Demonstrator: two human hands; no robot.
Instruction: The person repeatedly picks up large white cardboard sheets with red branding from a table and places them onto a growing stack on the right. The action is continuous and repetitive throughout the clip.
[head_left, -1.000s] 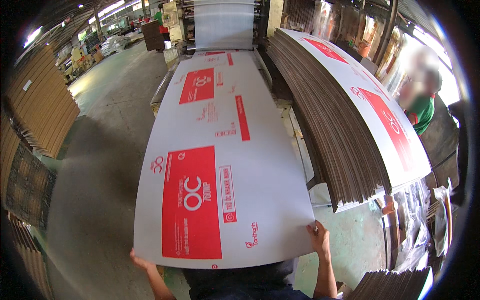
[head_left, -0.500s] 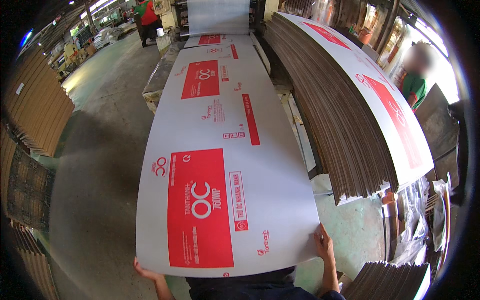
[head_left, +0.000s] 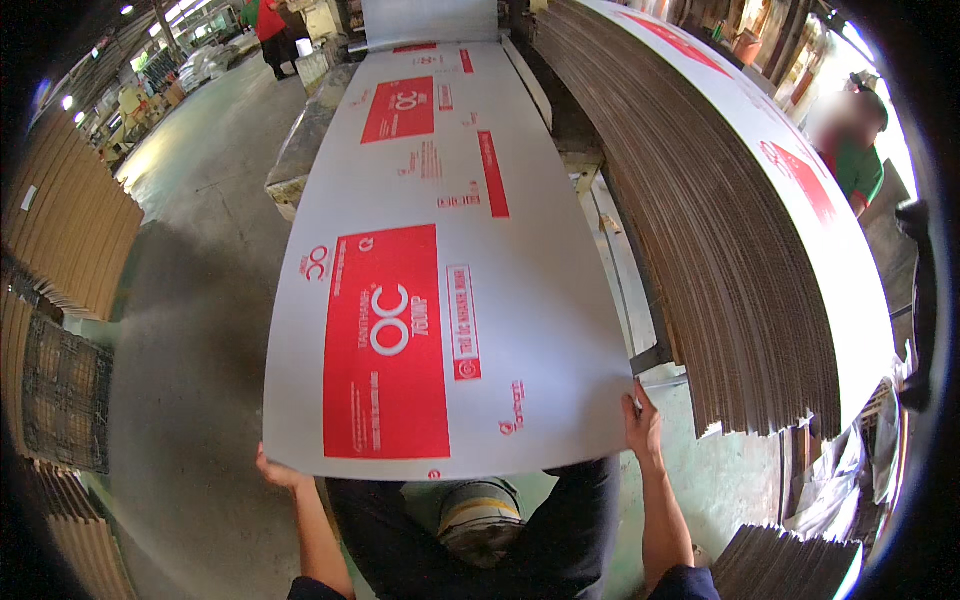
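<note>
A long white cardboard sheet [head_left: 540, 310] with red printed panels stretches away from me toward a machine [head_left: 430, 20] at the far end. My left hand [head_left: 282, 470] grips its near left corner, with the fingers partly hidden under the sheet. At the near right edge, my right hand [head_left: 643, 422] holds the sheet between thumb and fingers. The near edge is held in front of my body, above my dark-trousered legs [head_left: 400, 540].
A tall stack of corrugated sheets [head_left: 740, 320] rises close on the right, with a person in green [head_left: 858, 175] beyond it. Brown cardboard piles [head_left: 75, 210] stand at the left. Between my legs is a bucket-like container [head_left: 480, 515]. Another person [head_left: 270, 30] stands far back left.
The sheet's near edge and both hands now sit higher in the picture, still joined. My legs and the container between them have come into view. The person on the right has leaned.
</note>
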